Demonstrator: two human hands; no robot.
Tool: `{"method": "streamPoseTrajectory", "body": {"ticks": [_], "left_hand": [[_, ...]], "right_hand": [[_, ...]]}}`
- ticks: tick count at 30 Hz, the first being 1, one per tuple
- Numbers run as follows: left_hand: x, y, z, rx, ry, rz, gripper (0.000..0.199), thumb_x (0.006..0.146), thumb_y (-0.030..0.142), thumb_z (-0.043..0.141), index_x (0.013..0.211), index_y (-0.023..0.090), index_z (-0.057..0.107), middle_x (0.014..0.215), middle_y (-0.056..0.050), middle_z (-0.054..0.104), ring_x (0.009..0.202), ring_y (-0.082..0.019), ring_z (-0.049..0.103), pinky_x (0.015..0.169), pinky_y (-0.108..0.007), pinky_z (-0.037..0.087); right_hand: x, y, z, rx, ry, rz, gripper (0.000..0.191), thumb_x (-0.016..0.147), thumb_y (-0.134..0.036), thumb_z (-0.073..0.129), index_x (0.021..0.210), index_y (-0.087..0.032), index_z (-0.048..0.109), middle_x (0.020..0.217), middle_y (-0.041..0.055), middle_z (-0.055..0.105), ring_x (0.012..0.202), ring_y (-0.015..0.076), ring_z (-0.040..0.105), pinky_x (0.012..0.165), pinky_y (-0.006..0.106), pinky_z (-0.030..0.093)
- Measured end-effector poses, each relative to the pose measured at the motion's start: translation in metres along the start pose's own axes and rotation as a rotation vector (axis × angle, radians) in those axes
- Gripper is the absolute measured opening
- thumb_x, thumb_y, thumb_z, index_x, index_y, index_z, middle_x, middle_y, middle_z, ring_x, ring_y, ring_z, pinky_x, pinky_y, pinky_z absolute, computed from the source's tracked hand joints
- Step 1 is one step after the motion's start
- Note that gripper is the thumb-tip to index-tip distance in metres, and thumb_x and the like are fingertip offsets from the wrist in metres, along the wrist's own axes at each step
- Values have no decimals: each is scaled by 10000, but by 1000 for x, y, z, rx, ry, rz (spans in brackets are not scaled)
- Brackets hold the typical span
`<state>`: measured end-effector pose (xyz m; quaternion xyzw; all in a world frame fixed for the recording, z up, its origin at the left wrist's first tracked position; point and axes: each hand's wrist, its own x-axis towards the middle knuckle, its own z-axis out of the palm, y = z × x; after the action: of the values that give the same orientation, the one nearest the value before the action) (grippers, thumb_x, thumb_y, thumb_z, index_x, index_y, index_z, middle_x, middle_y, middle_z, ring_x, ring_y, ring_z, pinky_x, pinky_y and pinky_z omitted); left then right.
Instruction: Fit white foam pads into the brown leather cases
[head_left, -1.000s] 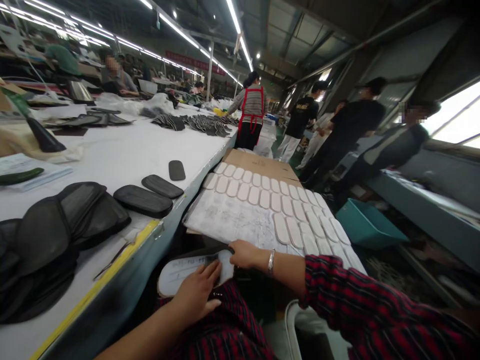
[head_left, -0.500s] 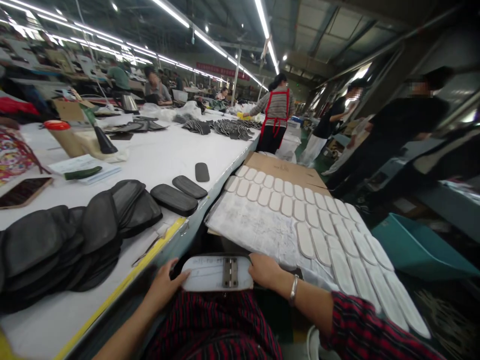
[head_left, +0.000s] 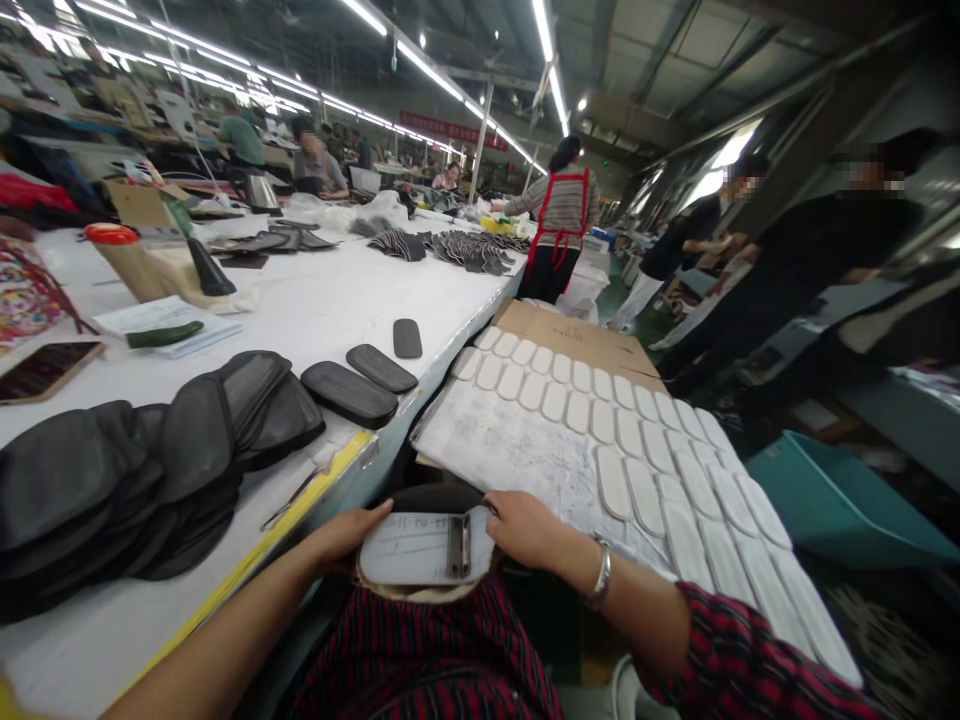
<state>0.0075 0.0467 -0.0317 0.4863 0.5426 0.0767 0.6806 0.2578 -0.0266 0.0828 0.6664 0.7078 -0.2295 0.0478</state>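
Close to my body I hold a white oval template with a metal hinge and handwriting on it. A black oval piece curves up along its far edge, and a tan edge shows along the near side. My left hand grips the left end, thumb on top near the far rim. At the right end, my right hand pinches the black piece's edge against the template. The undersides of both hands' grip are hidden.
Left on the white table lie overlapping black oval pieces, a phone and a cucumber. To the right, rows of white oval pads cover a board. A teal bin stands farther right; a person in a red apron works ahead.
The black piece's far edge now rises above the template, and a tan edge shows at the near side. Both hands have shifted along the rim; my right hand is slightly higher.
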Motion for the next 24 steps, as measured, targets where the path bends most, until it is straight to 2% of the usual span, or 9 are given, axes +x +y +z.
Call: {"method": "streamPoseTrajectory", "body": {"ticks": [3,6,8,10,12,14,18,21,24], "left_hand": [[-3,-4,-11,169,81,65,580,701,685,430,697,142,635,655,-85,642,637,-259,618,548,-334,465],[-9,-12,-17,326,239,174,436,715,589,468,597,182,569,696,-97,623,839,-313,595,727,-363,429],[-12,-14,-19,505,337,274,386,737,545,454,615,193,555,752,-110,620,911,-331,566,808,-383,381],[-14,-11,-19,722,385,363,376,770,517,413,661,193,572,752,-111,617,864,-323,574,821,-396,364],[-13,-5,-18,859,392,405,375,789,497,397,664,196,580,707,-97,611,791,-302,584,809,-386,372],[-13,3,-15,876,385,397,371,790,492,410,631,202,577,654,-86,596,751,-295,586,796,-378,385],[-17,14,-3,933,353,397,359,801,470,421,660,195,603,675,-97,604,761,-311,591,790,-401,398],[-24,15,5,1043,326,406,314,832,368,385,832,177,634,854,-114,631,852,-299,592,829,-405,396],[-28,14,8,1049,297,415,321,806,330,429,1027,185,612,1020,-117,612,911,-294,586,842,-407,399]], "right_hand": [[1,-8,-1,5,8,-22,295,813,-204,371,973,-128,607,998,116,645,935,211,588,766,276,402],[3,-16,-2,-23,19,-34,293,830,-232,371,974,-118,599,974,126,648,892,220,601,735,282,408],[4,-16,-3,-39,15,-36,282,820,-231,392,979,-112,592,976,131,647,890,225,602,735,282,407],[3,-10,-4,-29,0,-23,273,792,-213,422,984,-114,590,988,127,644,905,225,596,746,277,405],[1,3,-3,21,-20,-10,271,751,-184,449,971,-128,598,992,107,645,910,214,592,751,263,405],[-3,20,4,113,-49,-6,303,725,-159,452,985,-149,605,977,74,651,885,192,597,742,245,411],[-8,49,33,239,-23,40,459,730,-131,424,1171,-159,549,1094,55,624,956,170,582,814,231,417],[-11,52,55,217,29,71,470,758,-117,405,1209,-147,532,1187,61,577,1072,164,529,910,219,375],[-12,42,62,167,82,135,499,799,-131,394,1295,-136,446,1189,111,557,1078,205,523,925,285,376]]}}
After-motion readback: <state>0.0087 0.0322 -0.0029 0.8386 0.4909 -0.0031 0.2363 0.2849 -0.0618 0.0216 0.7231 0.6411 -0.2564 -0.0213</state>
